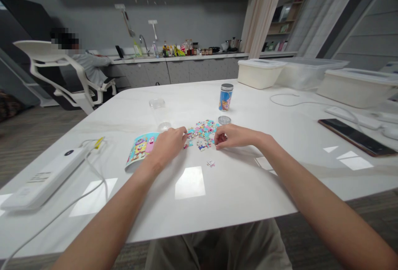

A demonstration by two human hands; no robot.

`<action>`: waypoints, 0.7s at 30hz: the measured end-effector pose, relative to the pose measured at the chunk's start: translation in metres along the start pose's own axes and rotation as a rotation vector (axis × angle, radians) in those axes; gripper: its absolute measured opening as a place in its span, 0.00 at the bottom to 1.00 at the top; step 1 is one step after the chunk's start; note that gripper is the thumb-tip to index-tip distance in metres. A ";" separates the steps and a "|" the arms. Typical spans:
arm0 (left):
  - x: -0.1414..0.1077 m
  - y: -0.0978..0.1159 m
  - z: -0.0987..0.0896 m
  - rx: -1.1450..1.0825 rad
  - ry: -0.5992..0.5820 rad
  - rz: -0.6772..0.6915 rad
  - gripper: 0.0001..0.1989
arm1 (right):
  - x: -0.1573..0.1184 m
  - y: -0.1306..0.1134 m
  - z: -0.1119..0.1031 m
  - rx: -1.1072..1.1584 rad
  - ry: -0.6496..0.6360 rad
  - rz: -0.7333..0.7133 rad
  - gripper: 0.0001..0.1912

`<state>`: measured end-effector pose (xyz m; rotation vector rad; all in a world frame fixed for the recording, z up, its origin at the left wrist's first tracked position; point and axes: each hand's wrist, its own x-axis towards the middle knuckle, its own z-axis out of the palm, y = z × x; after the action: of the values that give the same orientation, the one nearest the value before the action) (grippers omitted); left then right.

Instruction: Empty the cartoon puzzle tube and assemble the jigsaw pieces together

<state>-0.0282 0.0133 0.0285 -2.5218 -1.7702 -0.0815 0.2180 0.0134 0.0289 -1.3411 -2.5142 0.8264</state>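
A pile of small colourful puzzle pieces [203, 131] lies on the white table [236, 191]. My left hand [169, 143] touches the pile's left edge, its fingers curled; whether they pinch a piece is too small to tell. At the right edge of the pile my right hand [231, 136] rests with fingers bent and pressed together, and what they hold, if anything, is hidden. A few pale pieces [210, 164] lie apart, nearer to me. The curved cartoon picture sheet [139, 149] is beside my left hand, partly covered by it.
Behind the pile are a blue cartoon can [225, 97], a clear lid [224, 120] and a clear jar [160, 114]. A white power bank [46, 178] with cables lies left, a phone [357, 136] right. Plastic boxes [259, 73] stand at the back right. A person [90, 69] sits back left.
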 end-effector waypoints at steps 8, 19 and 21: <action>-0.001 0.002 0.006 -0.003 -0.063 -0.026 0.17 | 0.000 -0.002 0.000 -0.002 -0.013 -0.007 0.08; 0.001 -0.017 -0.011 -0.208 -0.160 0.045 0.12 | 0.000 0.003 0.002 0.022 -0.032 -0.052 0.06; 0.001 -0.016 -0.010 -0.221 -0.172 0.065 0.10 | 0.000 0.003 0.002 0.024 -0.043 -0.056 0.07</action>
<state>-0.0427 0.0191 0.0387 -2.8174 -1.8306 -0.0615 0.2193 0.0138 0.0255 -1.2527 -2.5533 0.8802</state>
